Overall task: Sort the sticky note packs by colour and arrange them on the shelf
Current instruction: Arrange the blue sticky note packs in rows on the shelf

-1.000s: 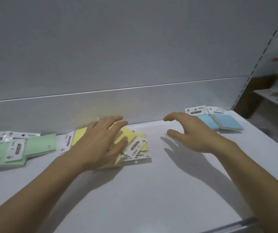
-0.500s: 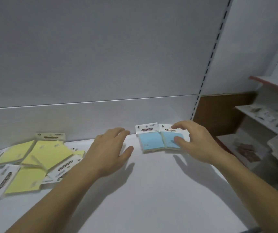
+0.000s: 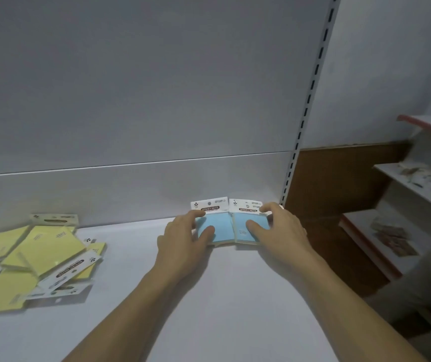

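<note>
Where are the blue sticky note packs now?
Head view, right of centre: the blue sticky note packs lie side by side at the back of the shelf, near the slotted upright, left hand holding one, right hand the other.

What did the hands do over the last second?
The left hand left the yellow packs and moved right to hold the left blue pack. The right hand reached forward and took hold of the right blue pack. Both packs stayed at the back of the shelf.

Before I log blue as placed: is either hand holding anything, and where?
Left hand grips the left blue pack by its left edge, thumb on the face; right hand grips the right blue pack by its upper right corner.
</note>
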A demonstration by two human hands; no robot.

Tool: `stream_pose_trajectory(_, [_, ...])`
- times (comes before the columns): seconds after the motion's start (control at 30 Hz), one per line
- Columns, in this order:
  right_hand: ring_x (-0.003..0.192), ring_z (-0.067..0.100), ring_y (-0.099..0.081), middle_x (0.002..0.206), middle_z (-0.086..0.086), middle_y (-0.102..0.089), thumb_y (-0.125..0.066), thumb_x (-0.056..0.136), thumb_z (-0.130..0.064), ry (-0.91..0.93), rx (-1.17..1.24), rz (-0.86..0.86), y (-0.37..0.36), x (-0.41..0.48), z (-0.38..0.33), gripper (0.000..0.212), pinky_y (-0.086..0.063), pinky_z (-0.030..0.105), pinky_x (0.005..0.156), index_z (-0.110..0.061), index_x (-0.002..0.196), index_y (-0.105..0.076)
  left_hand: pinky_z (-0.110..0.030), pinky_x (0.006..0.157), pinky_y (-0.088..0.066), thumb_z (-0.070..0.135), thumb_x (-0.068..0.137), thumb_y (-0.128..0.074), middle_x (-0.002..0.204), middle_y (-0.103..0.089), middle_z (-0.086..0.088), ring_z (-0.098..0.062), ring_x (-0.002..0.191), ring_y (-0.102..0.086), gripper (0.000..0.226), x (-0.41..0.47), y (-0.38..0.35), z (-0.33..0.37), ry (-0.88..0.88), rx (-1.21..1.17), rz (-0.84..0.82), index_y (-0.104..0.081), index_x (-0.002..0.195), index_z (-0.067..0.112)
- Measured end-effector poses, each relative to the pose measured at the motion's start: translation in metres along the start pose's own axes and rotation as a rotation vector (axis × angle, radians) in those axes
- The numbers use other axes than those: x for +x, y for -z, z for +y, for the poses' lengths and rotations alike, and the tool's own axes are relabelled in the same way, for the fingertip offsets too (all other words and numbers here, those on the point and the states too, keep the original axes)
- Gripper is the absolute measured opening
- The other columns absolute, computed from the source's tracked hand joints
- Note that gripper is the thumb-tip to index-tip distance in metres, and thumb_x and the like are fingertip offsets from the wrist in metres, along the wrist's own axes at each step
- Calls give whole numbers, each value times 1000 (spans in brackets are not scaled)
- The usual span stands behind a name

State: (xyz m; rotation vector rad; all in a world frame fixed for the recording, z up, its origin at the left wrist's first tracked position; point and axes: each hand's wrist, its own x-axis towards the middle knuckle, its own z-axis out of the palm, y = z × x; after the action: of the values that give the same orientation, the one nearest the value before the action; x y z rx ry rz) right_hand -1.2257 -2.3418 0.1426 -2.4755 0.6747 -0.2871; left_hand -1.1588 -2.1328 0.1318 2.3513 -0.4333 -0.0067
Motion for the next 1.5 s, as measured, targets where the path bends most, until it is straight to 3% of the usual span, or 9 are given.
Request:
stream_pose_trajectory(0.2, [102, 16, -66, 118, -5, -59, -83, 82, -29, 28, 357, 36, -1, -7, 4, 44, -56, 16, 59, -33, 117, -57, -31, 69, -58, 21, 79, -77, 108, -64, 12, -4, 77, -65, 49, -2, 11, -2, 6, -249, 16, -54, 118, 39])
stream_pose_trajectory(0.37, [98, 20, -70, 111, -5, -63, -89, 75, -11, -13, 624, 14, -3, -8, 1, 65, -65, 42, 68, -43, 118, -53, -35, 72, -59, 15, 79, -77, 100, -59, 7, -8, 71, -65, 78, -6, 28, -14, 20, -232, -8, -35, 135, 50])
stream_pose_trajectory(0.53, [99, 27, -71, 109, 1, -64, -88, 73, -4, -105, 780, -47, -5, -6, 3, 72, -64, 49, 74, -40, 124, -53, -32, 76, -54, 14, 80, -79, 92, -62, 5, -12, 78, -67, 87, 3, 53, -33, 109, -172, -21, -31, 151, 30])
stream_pose_trajectory(0.8, [95, 31, -75, 97, 7, -73, -81, 84, -8, -52, 895, -155, -5, -10, -2, 20, -56, 34, 65, -16, 101, -76, -27, 60, -44, 23, 84, -74, 87, -64, 8, -9, 79, -61, 57, 4, 87, -52, 183, 76, -121, -49, 134, 32])
stream_pose_trajectory(0.93, [69, 17, -69, 91, 13, -73, -71, 92, -4, 79, 769, -278, -9, -20, -41, 8, -53, 28, 56, -11, 95, -73, -28, 61, -45, 23, 80, -76, 83, -68, 6, -11, 75, -61, 52, 8, 96, -63, 227, 70, -126, -52, 124, 34])
stream_pose_trajectory(1.07, [68, 24, -67, 91, 20, -75, -71, 91, -3, 68, 713, -369, -32, -14, -80, 11, -57, 33, 60, -4, 101, -69, -38, 75, -59, 22, 81, -69, 78, -75, 7, -19, 73, -70, 42, 12, 99, -74, 276, -35, -109, -55, 117, 37])
stream_pose_trajectory(1.23, [52, 23, -65, 69, 6, -73, -75, 86, -10, 5, 653, -336, -62, -11, -117, 8, -56, 30, 53, -14, 92, -72, -51, 83, -60, 31, 83, -54, 73, -77, 3, -27, 71, -75, 34, 17, 98, -84, 340, -257, -42, -56, 118, 32])
stream_pose_trajectory(1.33, [63, 19, -74, 84, -1, -78, -73, 88, -15, 40, 613, -232, -65, -14, -120, 19, -62, 33, 65, -16, 107, -72, -50, 80, -61, 28, 91, -61, 79, -76, -1, -26, 63, -74, 26, 16, 97, -80, 337, -280, -14, -58, 116, 26])
stream_pose_trajectory(1.5, [78, 10, -69, 92, -12, -72, -72, 88, -28, 270, 234, -39, -30, -4, -92, 14, -55, 30, 82, -23, 100, -73, -33, 81, -47, 33, 91, -63, 100, -66, 2, -22, 91, -60, 29, 12, 92, -61, 155, 100, 52, -62, 119, 24])
